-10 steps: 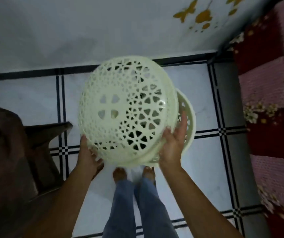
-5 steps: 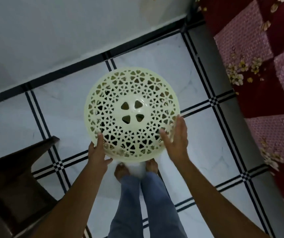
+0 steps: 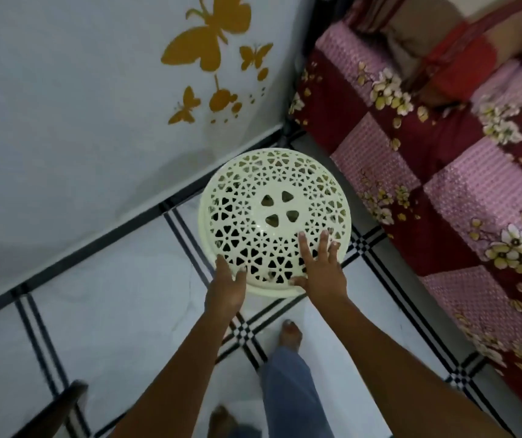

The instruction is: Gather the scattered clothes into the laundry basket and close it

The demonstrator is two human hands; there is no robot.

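Note:
The cream laundry basket stands on the tiled floor in the corner between wall and bed, only its rim showing. Its round perforated lid sits on top of it and covers it. My left hand lies on the lid's near edge with the thumb out. My right hand rests flat on the lid's near right part, fingers spread. Neither hand grips around anything. Whatever is inside the basket stays dark behind the lid's holes.
A bed with a maroon and pink floral cover runs along the right, with red and tan fabric at its head. A white wall with yellow butterfly stickers stands behind. A dark wooden chair is at bottom left. My feet stand near the basket.
The lid, held tilted in the air by both hands, has come down flat onto the basket. My hands have shifted from its sides to resting on top. The view has swung toward the bed.

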